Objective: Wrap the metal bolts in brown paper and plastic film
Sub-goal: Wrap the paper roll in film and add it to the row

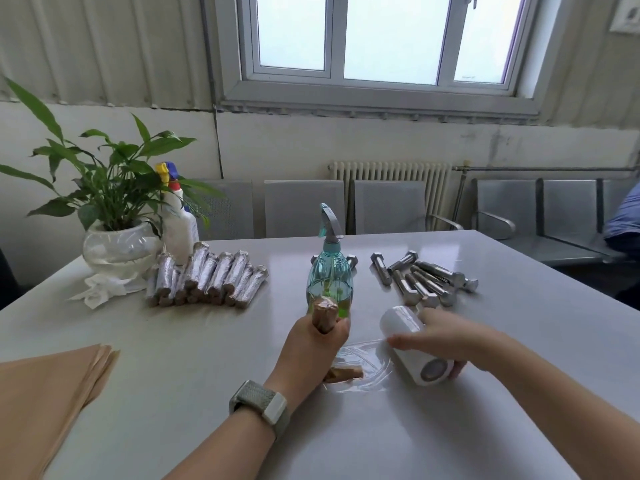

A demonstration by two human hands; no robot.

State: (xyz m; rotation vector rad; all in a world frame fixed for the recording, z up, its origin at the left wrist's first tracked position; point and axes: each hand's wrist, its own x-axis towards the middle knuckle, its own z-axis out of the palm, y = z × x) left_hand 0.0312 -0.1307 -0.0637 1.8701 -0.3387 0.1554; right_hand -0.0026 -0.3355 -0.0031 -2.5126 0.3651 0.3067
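My left hand (pixel 311 348) grips a bolt rolled in brown paper (pixel 325 317); its lower end pokes out beneath the hand onto a stretch of clear film (pixel 363 362) lying on the table. My right hand (pixel 440 341) holds the white roll of plastic film (pixel 412 344), fingers curled over it, the film running from the roll to the wrapped bolt. Several bare metal bolts (pixel 422 280) lie in a heap behind the roll. A pile of wrapped bolts (pixel 211 278) sits at the back left. A stack of brown paper sheets (pixel 52 386) lies at the front left.
A teal spray bottle (pixel 329 271) stands just behind my left hand. A potted plant (pixel 117 244), a white spray bottle (pixel 178 226) and crumpled tissue (pixel 100 289) occupy the back left corner of the grey table (pixel 519 341). Metal chairs line the wall.
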